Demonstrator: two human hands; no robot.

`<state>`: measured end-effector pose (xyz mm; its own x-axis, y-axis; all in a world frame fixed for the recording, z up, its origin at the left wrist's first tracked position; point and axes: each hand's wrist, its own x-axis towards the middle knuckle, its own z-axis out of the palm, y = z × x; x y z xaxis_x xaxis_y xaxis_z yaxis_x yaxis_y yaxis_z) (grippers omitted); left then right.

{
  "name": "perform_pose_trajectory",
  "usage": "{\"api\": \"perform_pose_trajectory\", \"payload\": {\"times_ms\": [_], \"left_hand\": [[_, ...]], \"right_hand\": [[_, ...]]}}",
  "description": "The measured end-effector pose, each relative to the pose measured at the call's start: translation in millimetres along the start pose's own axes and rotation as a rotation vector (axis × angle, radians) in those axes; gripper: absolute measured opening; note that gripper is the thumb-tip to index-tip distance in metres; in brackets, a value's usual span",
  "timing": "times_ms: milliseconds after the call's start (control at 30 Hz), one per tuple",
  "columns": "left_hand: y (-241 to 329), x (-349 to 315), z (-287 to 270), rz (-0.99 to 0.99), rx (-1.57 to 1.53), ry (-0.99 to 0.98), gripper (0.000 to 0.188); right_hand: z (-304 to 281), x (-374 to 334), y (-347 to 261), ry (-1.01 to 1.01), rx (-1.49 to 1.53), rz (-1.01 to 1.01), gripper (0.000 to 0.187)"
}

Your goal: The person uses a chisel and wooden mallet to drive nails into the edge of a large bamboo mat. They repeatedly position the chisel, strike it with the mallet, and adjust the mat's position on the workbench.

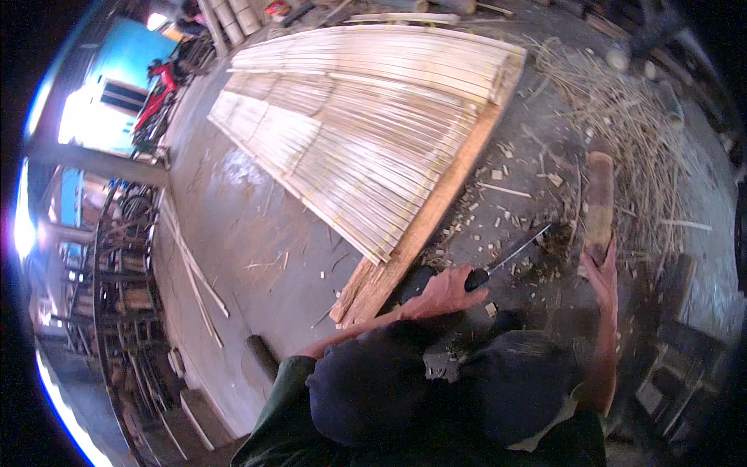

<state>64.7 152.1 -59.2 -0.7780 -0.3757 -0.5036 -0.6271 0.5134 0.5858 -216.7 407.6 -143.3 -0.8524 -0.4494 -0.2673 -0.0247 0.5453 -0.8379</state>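
My left hand (pixel 445 293) is wrapped around the dark handle of a long-bladed knife (pixel 520 247). Its narrow blade points forward and right, over the chip-strewn floor. On the right, my right hand (pixel 601 271) grips the near end of a bamboo section (pixel 598 198), a brown cylinder pointing away from me. The knife blade and the bamboo are apart. Ahead lies a large mat of pale split-bamboo slats (pixel 358 117), with its right edge along a thick wooden plank (pixel 451 191). The plank's near end is close to my left forearm.
Cut chips (pixel 467 210) litter the floor between plank and bamboo. A heap of thin strips (pixel 634 148) spreads at the far right. Long loose strips (pixel 194 268) and a dark cylinder (pixel 261 356) lie left. Wooden racks (pixel 128 311) line the left side; a red motorbike (pixel 158 97) stands behind.
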Motion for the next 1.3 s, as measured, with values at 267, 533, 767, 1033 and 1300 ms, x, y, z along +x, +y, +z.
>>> {"api": "perform_pose_trajectory", "payload": {"times_ms": [267,533,767,1033,1300], "left_hand": [[-13.7,-39.2,1.2,-0.149,-0.04,0.172,0.05],[-41.3,-45.0,-8.6,-0.168,-0.22,0.126,0.047],[-62.4,-38.2,-28.0,-0.076,-0.442,0.259,0.051],[-85.5,-28.4,-55.1,-0.08,-0.5,0.31,0.054],[-113.9,-30.8,-22.7,-0.041,-0.567,0.296,0.048]], "right_hand": [[9.7,3.2,-8.8,-0.028,0.678,0.38,0.078],[16.4,-18.7,-62.0,0.013,0.741,0.469,0.073],[90.1,-72.4,-53.3,0.085,0.723,0.325,0.072],[174.4,-138.8,-94.0,-0.063,0.791,0.413,0.073],[194.9,-152.4,-132.3,-0.078,0.716,0.565,0.069]]}}
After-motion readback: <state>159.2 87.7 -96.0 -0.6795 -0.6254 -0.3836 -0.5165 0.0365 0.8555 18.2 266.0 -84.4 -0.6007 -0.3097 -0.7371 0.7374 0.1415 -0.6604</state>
